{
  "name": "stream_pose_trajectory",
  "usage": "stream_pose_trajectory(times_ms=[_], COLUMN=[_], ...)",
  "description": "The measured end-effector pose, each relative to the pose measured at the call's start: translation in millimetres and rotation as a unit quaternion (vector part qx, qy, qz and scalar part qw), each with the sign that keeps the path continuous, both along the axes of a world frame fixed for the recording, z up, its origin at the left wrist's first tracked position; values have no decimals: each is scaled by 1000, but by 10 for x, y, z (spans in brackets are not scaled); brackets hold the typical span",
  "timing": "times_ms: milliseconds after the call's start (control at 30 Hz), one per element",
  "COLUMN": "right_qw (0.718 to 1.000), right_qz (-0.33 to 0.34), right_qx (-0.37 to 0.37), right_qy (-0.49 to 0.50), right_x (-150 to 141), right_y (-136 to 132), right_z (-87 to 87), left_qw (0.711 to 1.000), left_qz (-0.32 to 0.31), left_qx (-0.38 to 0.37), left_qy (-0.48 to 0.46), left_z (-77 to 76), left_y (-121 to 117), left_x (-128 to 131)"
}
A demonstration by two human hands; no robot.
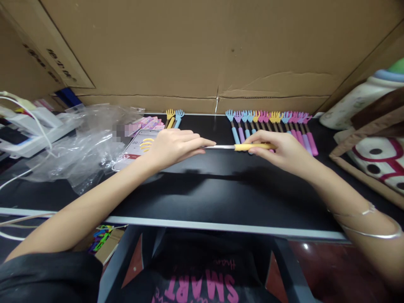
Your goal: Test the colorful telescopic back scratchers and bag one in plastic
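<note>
A yellow telescopic back scratcher (221,147) is held level above the black desk, its metal rod drawn out between my hands. My right hand (282,151) is closed round its yellow handle. My left hand (178,145) grips the rod towards the head end, and yellow claw prongs show just left of that hand. Behind my right hand lies a row of several back scratchers (274,122) in blue, purple, yellow and pink, claws towards the wall. Two more, one yellow (171,118) and one blue (178,118), lie beyond my left hand.
A lit phone (132,152) lies partly behind my left hand, beside pink printed packets (150,123). Crumpled clear plastic bags (78,147) and a white device with cables (38,126) cover the left. A bottle (360,103) and patterned bag (378,158) stand right. Cardboard (202,50) walls the back.
</note>
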State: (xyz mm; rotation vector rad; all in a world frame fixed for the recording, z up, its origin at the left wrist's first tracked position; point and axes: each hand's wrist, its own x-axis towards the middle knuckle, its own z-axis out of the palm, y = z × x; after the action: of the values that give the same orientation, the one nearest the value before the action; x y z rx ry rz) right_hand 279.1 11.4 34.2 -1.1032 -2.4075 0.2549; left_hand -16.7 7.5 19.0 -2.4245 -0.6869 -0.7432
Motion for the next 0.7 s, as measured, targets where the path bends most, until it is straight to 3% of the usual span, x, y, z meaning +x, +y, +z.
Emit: stream_pose_trajectory(times_ms=[133,367,533,700], right_qw=[999,995,994,988], right_qz=[0,1,-5,0], right_qx=[32,91,100,139], right_qy=[-7,-28,-48,-68], right_x=[6,36,27,-7], right_y=[10,52,34,-13], right_z=[-17,-63,-48,-7], left_qw=[999,982,957,918], left_qz=[5,17,26,-12], left_qx=[-44,-189,-287,-391], left_qy=[-9,-21,-38,-59], left_z=[-19,-52,-39,-32], left_y=[0,-15,-20,3], left_x=[-5,19,36,43])
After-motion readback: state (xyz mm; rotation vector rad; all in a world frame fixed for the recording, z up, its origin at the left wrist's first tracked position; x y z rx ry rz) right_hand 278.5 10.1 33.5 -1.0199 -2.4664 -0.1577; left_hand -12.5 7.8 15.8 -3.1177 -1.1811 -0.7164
